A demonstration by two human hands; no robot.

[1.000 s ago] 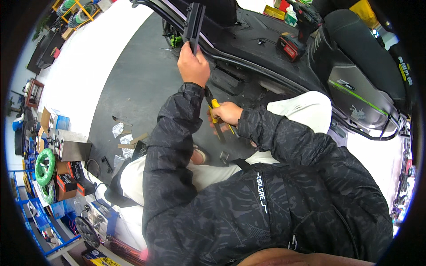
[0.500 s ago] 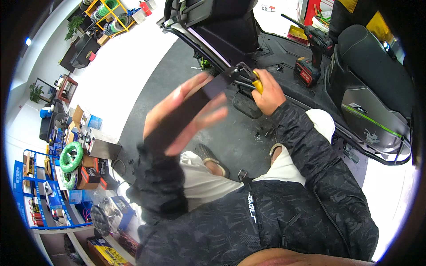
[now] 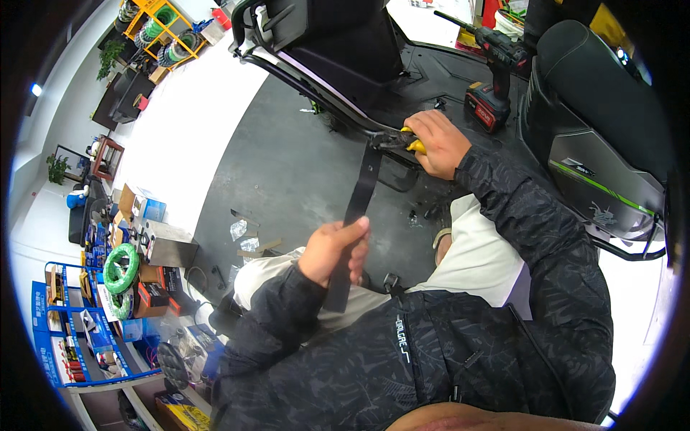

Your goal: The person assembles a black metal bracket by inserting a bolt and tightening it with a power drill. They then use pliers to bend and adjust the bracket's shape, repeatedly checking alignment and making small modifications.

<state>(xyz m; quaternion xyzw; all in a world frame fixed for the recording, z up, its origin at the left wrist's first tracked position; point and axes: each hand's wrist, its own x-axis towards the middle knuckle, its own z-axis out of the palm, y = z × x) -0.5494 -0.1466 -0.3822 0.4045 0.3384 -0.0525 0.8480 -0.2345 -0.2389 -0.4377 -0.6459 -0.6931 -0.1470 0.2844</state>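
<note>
A long flat black strip [image 3: 364, 184] hangs between my hands, slanting down toward my lap. Closed round its lower part is my left hand [image 3: 329, 250], thumb lying along the top. My right hand [image 3: 440, 146] grips pliers with yellow handles [image 3: 416, 146]. Their dark jaws meet the strip's upper end, beside the black frame rail of the vehicle. Whether the jaws are clamped tight on the strip is too small to tell. A few small holes or marks show near that end.
A cordless power tool [image 3: 494, 79] stands on the vehicle's black floorboard [image 3: 417, 93], beside the dark seat [image 3: 593, 68]. Scraps of clear plastic [image 3: 239, 229] lie on the grey floor mat [image 3: 266, 165]. At left are boxes, a green coil [image 3: 121, 268] and blue shelving [image 3: 54, 316].
My left hand was spread and blurred beside the strip; now it has come down and closed on it. The strip swung steeper, and the pliers' end shifted slightly lower.
</note>
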